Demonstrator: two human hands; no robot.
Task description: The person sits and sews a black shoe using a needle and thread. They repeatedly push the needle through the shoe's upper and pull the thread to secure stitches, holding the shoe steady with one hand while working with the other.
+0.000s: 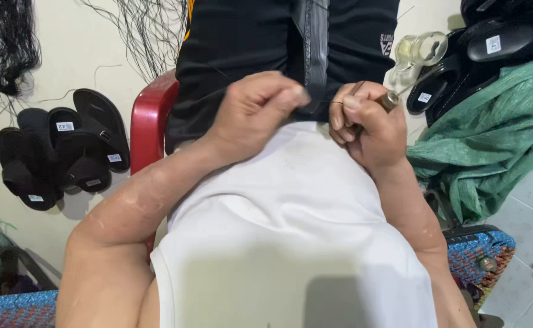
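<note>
Floor holds five black sandals (pixel 66 152); two hands (pixel 254 109) pinch one black strap (pixel 315 54).

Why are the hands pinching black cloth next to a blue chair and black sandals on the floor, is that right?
Not quite: the chair is red, not blue, as the head view shows. The hands, left and right, do pinch black cloth, with black sandals on the floor.

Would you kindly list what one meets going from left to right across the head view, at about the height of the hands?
Black rubber sandals on the floor → red plastic chair back → left hand pinching black fabric → right hand holding a thin metal tool → crumpled green cloth.
</note>
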